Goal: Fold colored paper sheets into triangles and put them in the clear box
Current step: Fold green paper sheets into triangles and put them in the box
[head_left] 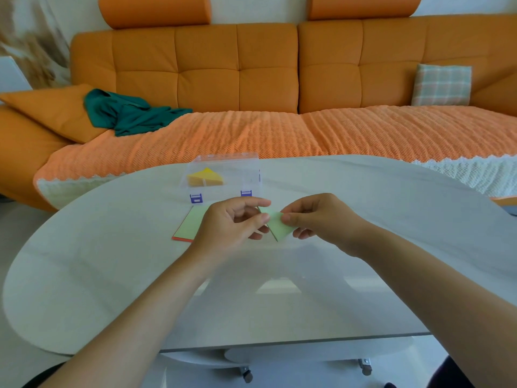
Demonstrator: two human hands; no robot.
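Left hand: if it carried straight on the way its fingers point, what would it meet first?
The folded green paper, which the left hand seems to pinch at its edge; just beyond it, the right hand holding the other side. Depth is hard to judge.

Pale green paper (275, 222), yellow triangle (205, 177), orange sofa (237, 68)

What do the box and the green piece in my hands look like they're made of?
Box: probably clear, glossy hard plastic; a yellow triangle shows through its walls. Green piece: likely thin matte paper; it holds a sharp crease.
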